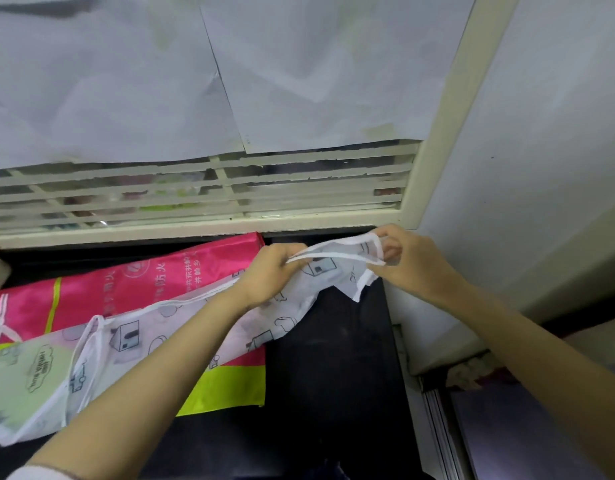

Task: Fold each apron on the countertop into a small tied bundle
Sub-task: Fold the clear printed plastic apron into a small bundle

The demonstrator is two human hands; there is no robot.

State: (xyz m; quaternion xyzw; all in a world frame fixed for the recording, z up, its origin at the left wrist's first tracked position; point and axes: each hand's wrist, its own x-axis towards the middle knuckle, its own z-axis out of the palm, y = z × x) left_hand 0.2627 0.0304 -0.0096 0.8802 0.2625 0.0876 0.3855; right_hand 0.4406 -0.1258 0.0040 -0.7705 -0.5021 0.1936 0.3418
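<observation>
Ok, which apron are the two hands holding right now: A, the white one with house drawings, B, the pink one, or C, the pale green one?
A: the left hand and right hand both grip the top edge of the white house-print apron, while the pink apron lies flat beneath it.

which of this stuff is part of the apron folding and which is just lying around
Part of the job:
- white printed apron, its top edge gripped by the left hand and right hand
- pink apron under it
- black countertop

Just there:
- paper sheets over the window
- window grille
- pale green printed item, possibly another apron, cannot tell
</observation>
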